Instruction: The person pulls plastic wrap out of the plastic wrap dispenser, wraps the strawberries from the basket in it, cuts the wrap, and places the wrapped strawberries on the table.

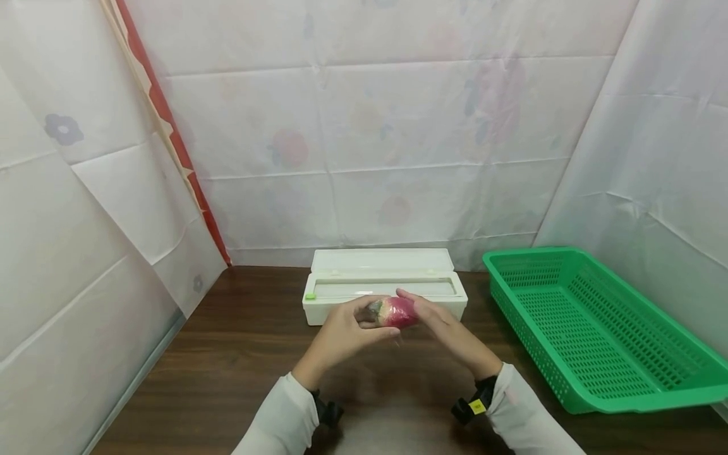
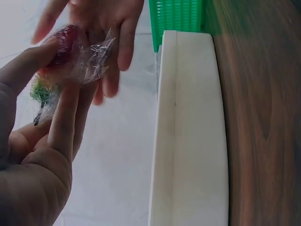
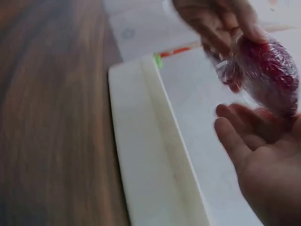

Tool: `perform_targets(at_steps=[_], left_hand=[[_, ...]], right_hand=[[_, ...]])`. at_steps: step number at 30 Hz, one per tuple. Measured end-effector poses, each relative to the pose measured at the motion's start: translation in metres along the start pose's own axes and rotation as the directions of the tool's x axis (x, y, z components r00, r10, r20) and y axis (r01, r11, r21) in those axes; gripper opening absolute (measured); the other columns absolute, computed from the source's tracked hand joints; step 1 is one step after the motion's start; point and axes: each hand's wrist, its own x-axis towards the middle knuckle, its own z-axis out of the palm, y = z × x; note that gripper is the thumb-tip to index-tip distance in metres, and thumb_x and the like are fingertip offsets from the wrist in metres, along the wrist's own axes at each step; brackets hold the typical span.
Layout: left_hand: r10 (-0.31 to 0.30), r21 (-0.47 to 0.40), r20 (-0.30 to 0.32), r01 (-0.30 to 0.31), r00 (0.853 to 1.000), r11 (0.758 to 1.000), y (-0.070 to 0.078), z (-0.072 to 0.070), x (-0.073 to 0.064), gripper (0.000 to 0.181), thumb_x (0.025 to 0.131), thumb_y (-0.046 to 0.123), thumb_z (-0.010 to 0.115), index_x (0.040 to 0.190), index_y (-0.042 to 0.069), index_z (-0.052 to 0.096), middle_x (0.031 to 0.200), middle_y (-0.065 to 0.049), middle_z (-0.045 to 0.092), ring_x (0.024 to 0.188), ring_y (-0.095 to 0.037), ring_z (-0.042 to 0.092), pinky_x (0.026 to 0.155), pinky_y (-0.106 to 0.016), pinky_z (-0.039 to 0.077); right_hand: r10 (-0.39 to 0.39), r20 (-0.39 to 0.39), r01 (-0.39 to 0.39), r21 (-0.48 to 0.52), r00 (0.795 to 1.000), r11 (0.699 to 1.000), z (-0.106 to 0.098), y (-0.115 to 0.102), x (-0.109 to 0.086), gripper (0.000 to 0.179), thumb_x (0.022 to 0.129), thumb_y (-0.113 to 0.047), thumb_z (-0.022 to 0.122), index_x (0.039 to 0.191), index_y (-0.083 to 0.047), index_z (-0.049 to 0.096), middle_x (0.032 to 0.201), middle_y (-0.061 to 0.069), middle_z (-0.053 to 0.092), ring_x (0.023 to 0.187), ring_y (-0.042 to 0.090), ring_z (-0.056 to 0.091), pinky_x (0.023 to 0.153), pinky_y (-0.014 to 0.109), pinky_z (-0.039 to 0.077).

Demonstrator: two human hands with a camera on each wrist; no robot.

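A red, rounded piece of produce (image 1: 399, 312), pale and green toward one end, is wrapped in clear plastic film; its exact kind does not show. My left hand (image 1: 340, 332) grips it between thumb and fingers by the green end. My right hand (image 1: 446, 328) is at the red end, fingers extended and palm turned to it. In the left wrist view crinkled film (image 2: 98, 59) stands out from the side of the produce. Behind both hands lies a long white film dispenser box (image 1: 392, 303), lid raised, with a green slider (image 1: 309, 296) at its left.
To the right sits a green perforated plastic basket (image 1: 546, 354) on the dark wooden table (image 1: 227, 354). White patterned sheeting (image 1: 392, 126) covers the back and both sides. Each wrist carries a small black camera.
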Motion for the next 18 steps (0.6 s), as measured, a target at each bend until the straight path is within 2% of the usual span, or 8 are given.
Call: perform_targets(at_steps=[1, 3, 6, 9, 11, 14, 18], left_hand=[[0.002, -0.004, -0.002, -0.002, 1.0, 1.0, 0.0011, 0.0005, 0.0003, 0.056, 0.069, 0.037, 0.081, 0.12, 0.022, 0.06, 0.106, 0.0, 0.066, 0.085, -0.009, 0.064, 0.074, -0.025, 0.056], [0.003, -0.029, 0.001, -0.003, 1.0, 1.0, 0.0024, 0.0018, 0.0007, 0.055, 0.07, 0.029, 0.081, 0.12, 0.019, 0.06, 0.108, -0.003, 0.065, 0.086, -0.011, 0.064, 0.075, -0.027, 0.056], [0.017, 0.005, -0.011, -0.017, 1.0, 1.0, 0.0025, 0.0033, 0.0009, 0.054, 0.07, 0.023, 0.082, 0.12, 0.017, 0.061, 0.107, -0.004, 0.066, 0.087, -0.011, 0.064, 0.076, -0.03, 0.057], [0.041, 0.073, -0.027, -0.039, 0.999, 0.997, 0.001, 0.0043, 0.0013, 0.052, 0.069, 0.026, 0.082, 0.117, 0.023, 0.063, 0.103, 0.001, 0.068, 0.086, -0.009, 0.062, 0.075, -0.033, 0.056], [0.06, 0.117, -0.036, -0.056, 0.998, 0.992, 0.0001, 0.0043, 0.0015, 0.051, 0.068, 0.032, 0.082, 0.115, 0.029, 0.063, 0.1, 0.006, 0.068, 0.085, -0.007, 0.061, 0.073, -0.031, 0.056], [0.083, 0.128, -0.029, -0.079, 0.996, 0.989, -0.0014, 0.0036, 0.0021, 0.05, 0.068, 0.04, 0.08, 0.115, 0.034, 0.062, 0.101, 0.01, 0.067, 0.085, -0.006, 0.061, 0.073, -0.029, 0.056], [0.117, 0.132, -0.026, -0.112, 0.993, 0.985, -0.0034, 0.0021, 0.0023, 0.053, 0.069, 0.042, 0.079, 0.118, 0.031, 0.062, 0.108, 0.008, 0.067, 0.091, -0.006, 0.061, 0.079, -0.033, 0.056]], right_hand=[[0.028, 0.023, -0.029, 0.068, 0.999, 0.997, 0.0, 0.0025, 0.001, 0.046, 0.103, -0.038, 0.029, 0.143, -0.016, 0.035, 0.142, 0.009, 0.042, 0.124, 0.021, 0.042, 0.101, 0.048, 0.04], [0.054, 0.094, -0.074, 0.224, 0.994, 0.972, 0.0013, 0.0061, 0.003, 0.053, 0.103, -0.041, 0.02, 0.143, -0.009, 0.03, 0.142, 0.015, 0.038, 0.124, 0.026, 0.041, 0.102, 0.048, 0.04], [0.068, 0.166, -0.132, 0.41, 0.984, 0.903, 0.0056, 0.0082, 0.0055, 0.058, 0.102, -0.044, 0.015, 0.144, -0.004, 0.02, 0.144, 0.019, 0.03, 0.126, 0.029, 0.038, 0.103, 0.045, 0.04], [0.051, 0.185, -0.143, 0.526, 0.981, 0.838, 0.009, 0.0081, 0.0072, 0.059, 0.103, -0.043, 0.013, 0.144, -0.001, 0.015, 0.144, 0.019, 0.026, 0.127, 0.031, 0.035, 0.103, 0.044, 0.039], [0.053, 0.172, -0.142, 0.567, 0.984, 0.811, 0.0094, 0.0083, 0.0076, 0.058, 0.103, -0.042, 0.016, 0.143, -0.001, 0.017, 0.142, 0.017, 0.029, 0.126, 0.031, 0.037, 0.102, 0.042, 0.041], [0.052, 0.141, -0.124, 0.568, 0.989, 0.814, 0.0071, 0.0094, 0.0075, 0.054, 0.104, -0.035, 0.021, 0.14, 0.004, 0.026, 0.138, 0.016, 0.038, 0.124, 0.03, 0.04, 0.1, 0.037, 0.043], [0.066, 0.09, -0.104, 0.531, 0.994, 0.841, 0.0017, 0.0116, 0.007, 0.044, 0.104, -0.022, 0.029, 0.131, 0.01, 0.043, 0.129, 0.017, 0.05, 0.119, 0.029, 0.046, 0.097, 0.034, 0.045]])
